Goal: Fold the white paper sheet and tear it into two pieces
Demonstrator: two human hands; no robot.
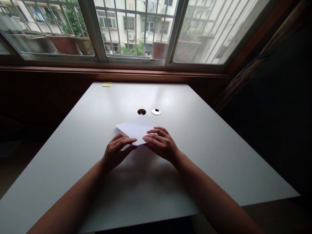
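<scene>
1. Nearest, on the person's side of the white paper sheet [136,128], the near edge of the table [214,162] slants beneath the forearms; a shadowed stretch of tabletop leaves room between that edge and the sheet.
2. At the sheet's near-left edge, the left hand [115,150] has its grip pinching the paper, index finger above and thumb below.
3. At the sheet's right side, the right hand [165,145] lays its fingers over the top; its thumb is hidden, so I cannot tell whether that grip is pinching.
4. The sheet lies askew like a diamond, one corner towards the person between the hands, its left corner reaching past the left fingers. Tabletop stretches wide to both sides of it.
5. Just beyond the sheet's far corner is a round cable hole [141,111], with a cable grommet cover [156,111] beyond and to the right.
6. Far beyond the sheet, to its left, a yellow sticky note [107,84] sits by the table's far edge, before the barred sliding window [136,60].
</scene>
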